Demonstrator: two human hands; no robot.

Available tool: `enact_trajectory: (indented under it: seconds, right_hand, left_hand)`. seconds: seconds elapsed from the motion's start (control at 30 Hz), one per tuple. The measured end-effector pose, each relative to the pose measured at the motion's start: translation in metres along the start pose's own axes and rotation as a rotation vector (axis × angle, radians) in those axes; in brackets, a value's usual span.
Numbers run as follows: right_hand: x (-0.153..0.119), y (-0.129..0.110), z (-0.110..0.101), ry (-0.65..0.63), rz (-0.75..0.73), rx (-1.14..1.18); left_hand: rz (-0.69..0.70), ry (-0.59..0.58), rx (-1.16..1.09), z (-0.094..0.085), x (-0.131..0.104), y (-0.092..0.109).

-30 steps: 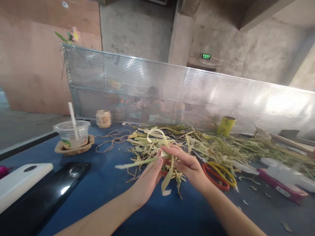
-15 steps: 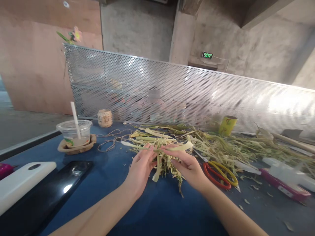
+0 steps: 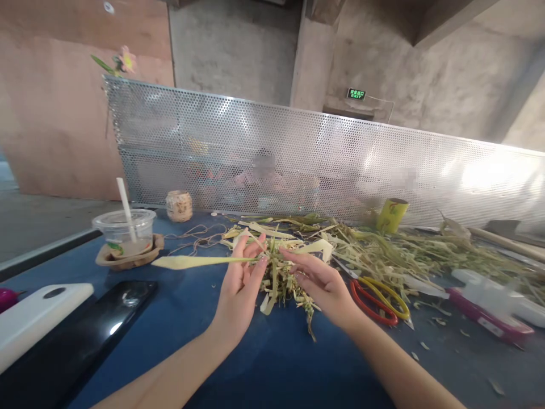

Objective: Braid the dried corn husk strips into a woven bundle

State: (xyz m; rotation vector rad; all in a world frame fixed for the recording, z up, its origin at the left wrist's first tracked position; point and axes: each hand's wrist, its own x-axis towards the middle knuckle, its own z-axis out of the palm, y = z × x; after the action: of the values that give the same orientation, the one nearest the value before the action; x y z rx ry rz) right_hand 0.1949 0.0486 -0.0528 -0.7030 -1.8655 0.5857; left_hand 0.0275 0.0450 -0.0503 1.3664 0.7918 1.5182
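A long, pale dried leaf strip [image 3: 187, 262] is pinched between the thumb and fingers of my left hand [image 3: 238, 292], its broad end pointing out to the left. The strip's thin end runs into a bundle of dried leaf strips [image 3: 281, 287] lying between my hands. My right hand [image 3: 327, 287] grips the right side of this bundle with curled fingers; its exact hold is partly hidden. From the bundle's lower side a stalk with small buds hangs toward me. Right of my right hand lie scissors [image 3: 377, 307] with one red and one yellow handle.
Loose dried leaves [image 3: 392, 250] spread across the back right, with a yellow cylinder [image 3: 392, 217] behind. At left are a plastic cup [image 3: 128, 230] with a straw, string [image 3: 193, 238], a jar [image 3: 179, 205] and a black phone-like slab [image 3: 97, 335]. A perforated metal panel [image 3: 289, 159] closes the back.
My left hand has drawn back slightly and opened its upper fingers. The pale leaf strip now extends far to the left from it. My right hand stays at the bundle.
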Motion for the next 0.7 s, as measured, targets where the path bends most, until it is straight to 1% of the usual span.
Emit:
enact_trajectory:
  seconds: [0.13, 0.23, 0.37, 0.43, 0.5, 0.6, 0.7]
  right_hand:
    - [0.001, 0.001, 0.002, -0.009, 0.078, 0.157]
    - [0.002, 0.005, 0.004, -0.033, 0.153, 0.28]
    - [0.004, 0.008, 0.005, 0.012, 0.244, 0.493]
    - [0.005, 0.007, 0.005, 0.021, 0.297, 0.587]
    - [0.005, 0.004, 0.005, 0.016, 0.349, 0.651]
    - [0.006, -0.001, 0.006, 0.006, 0.4, 0.674]
    - [0.007, -0.002, 0.007, 0.007, 0.414, 0.663]
  left_hand:
    - [0.028, -0.033, 0.052, 0.001, -0.001, 0.004]
    - [0.086, -0.06, 0.039, 0.0, 0.002, 0.004]
    - [0.109, -0.155, 0.085, -0.004, 0.012, 0.003]
    - [0.087, -0.192, 0.132, -0.006, 0.017, 0.002]
    - [0.027, -0.227, 0.143, -0.007, 0.019, 0.001]
    - [-0.025, -0.247, 0.142, -0.007, 0.019, 0.001]
    - [-0.062, -0.249, 0.149, -0.007, 0.018, 0.003]
